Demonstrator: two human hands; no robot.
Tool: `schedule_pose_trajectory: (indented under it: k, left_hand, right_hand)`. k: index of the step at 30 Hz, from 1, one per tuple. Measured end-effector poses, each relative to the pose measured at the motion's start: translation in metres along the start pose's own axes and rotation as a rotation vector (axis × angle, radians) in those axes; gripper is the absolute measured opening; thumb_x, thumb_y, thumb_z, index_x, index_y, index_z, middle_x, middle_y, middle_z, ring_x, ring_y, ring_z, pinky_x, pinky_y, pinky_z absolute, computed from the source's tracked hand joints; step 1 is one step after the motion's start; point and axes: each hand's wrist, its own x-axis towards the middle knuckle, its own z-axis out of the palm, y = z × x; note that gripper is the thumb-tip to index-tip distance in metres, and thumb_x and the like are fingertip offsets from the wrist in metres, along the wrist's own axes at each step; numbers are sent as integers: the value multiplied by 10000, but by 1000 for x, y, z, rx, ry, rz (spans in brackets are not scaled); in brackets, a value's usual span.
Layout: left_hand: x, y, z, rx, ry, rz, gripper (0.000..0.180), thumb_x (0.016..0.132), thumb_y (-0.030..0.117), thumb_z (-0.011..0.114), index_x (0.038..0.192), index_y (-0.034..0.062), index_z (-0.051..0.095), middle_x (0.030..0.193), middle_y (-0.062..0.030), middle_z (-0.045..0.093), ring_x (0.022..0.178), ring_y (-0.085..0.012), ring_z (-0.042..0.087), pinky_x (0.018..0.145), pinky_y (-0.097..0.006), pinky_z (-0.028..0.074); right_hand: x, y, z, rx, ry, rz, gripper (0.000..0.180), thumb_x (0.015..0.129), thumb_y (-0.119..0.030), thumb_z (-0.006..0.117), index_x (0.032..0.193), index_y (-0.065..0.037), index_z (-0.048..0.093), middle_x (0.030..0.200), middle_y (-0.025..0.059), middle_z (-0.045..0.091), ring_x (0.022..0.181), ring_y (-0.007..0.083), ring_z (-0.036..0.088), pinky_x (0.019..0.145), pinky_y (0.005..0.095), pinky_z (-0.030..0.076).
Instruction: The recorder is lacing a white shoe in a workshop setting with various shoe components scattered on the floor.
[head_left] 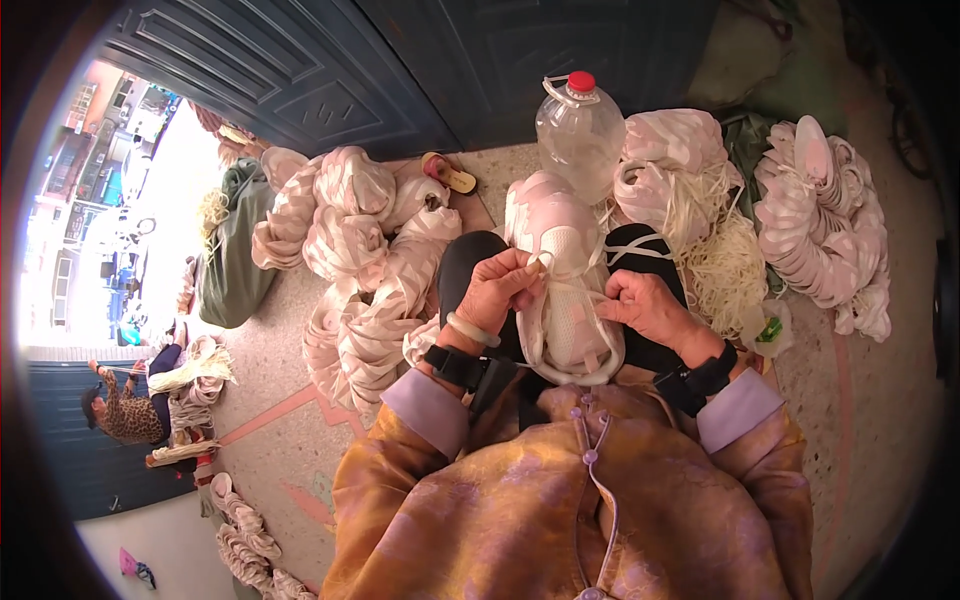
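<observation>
A pink and white shoe upper (570,335) lies on my lap between my dark-clad knees, its toe end pointing away from me. My left hand (503,288) is closed in a pinch at the left edge of its lacing opening, with a bit of white lace at the fingertips. On the other side my right hand (645,308) pinches the white shoelace (578,290), which crosses the upper between both hands. The exact grip of the fingertips is partly hidden. More pale laces (640,250) are draped over my right knee.
Piles of pink and white shoe uppers (375,330) lie left; more uppers (825,225) lie right. A clear jug (580,135) with a red cap stands ahead. Pale laces (728,270) heap at right. Another person (135,410) sits far left near a green sack (235,250).
</observation>
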Motion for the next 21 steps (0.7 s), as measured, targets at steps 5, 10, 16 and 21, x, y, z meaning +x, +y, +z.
schedule_pose_trajectory:
  k: [5,10,16,21]
  left_hand:
    - [-5,5,-16,-61,16,40,90,842,122,569,886,54,610,661,-5,569,542,-60,460,494,-189,337]
    - [-9,12,-21,-76,92,9,129,827,111,564,918,38,619,657,-7,569,548,-63,466,505,-178,343]
    - [-7,12,-18,0,135,87,130,845,80,530,900,30,637,653,-14,591,519,-45,460,489,-164,327]
    - [-4,10,-17,41,167,121,159,845,91,528,933,2,626,650,-6,563,538,-60,466,498,-171,329]
  right_hand:
    - [-6,-13,-10,-52,-58,-74,239,766,-148,724,822,-11,537,571,-60,367,535,41,301,467,222,293]
    - [1,5,-15,170,-127,47,248,707,-150,746,812,-8,572,632,26,541,599,74,472,555,258,407]
    - [-2,4,-5,-94,1,-58,198,743,-151,691,823,-14,573,658,102,573,605,181,542,583,300,436]
    - [-3,11,-2,-119,67,-205,177,765,-161,662,822,-20,570,645,123,560,583,234,542,575,329,435]
